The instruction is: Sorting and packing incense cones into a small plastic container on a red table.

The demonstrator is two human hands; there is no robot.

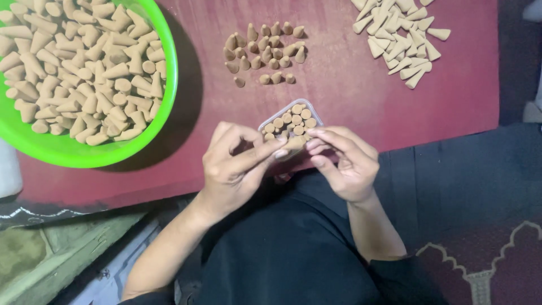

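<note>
A small clear plastic box (293, 107) with tan incense cones (292, 120) standing in it, flat bases up, is held between both hands above the near edge of a dark red board (350, 90). My left hand (234, 166) grips its left side, thumb across the front. From the right, my right hand (344, 161) holds the box, fingertips pinching a cone at the box's front edge.
A green plastic basin (84, 153) heaped with loose cones sits at the left. A cluster of upright cones (265, 51) stands mid-board, and a loose pile of cones (398, 34) lies at top right. Dark cloth covers my lap below; a patterned rug lies at lower right.
</note>
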